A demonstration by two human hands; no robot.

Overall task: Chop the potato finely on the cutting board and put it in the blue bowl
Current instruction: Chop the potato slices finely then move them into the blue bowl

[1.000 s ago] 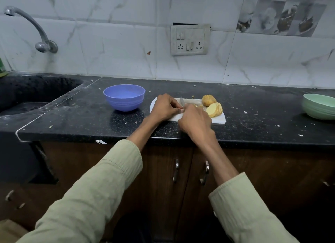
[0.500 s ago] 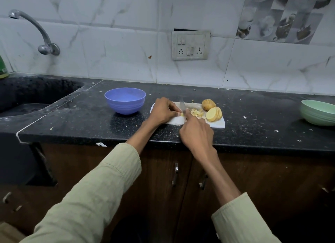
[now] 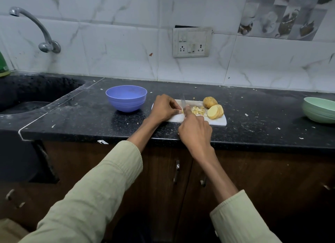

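Both arms extended; left hand (image 3: 164,107) and right hand (image 3: 195,130) fingers curled.

A green bowl (image 3: 320,109) sits right; tap (image 3: 36,28) over sink (image 3: 36,90).

We count two bowls, one blue bowl (image 3: 126,98) and one green bowl (image 3: 319,109). We see one cutting board (image 3: 218,121), one knife (image 3: 183,104), two hands, and one tap (image 3: 34,28).

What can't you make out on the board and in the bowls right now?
All from the head view:
- Knife handle: hidden inside the right hand.
- Potato piece being cut: mostly covered by the left hand; only a sliver shows.
- Blue bowl bottom: near wall blocks it.
- Green bowl: cut off by the right edge.
- Cutting board left end: under the left hand.
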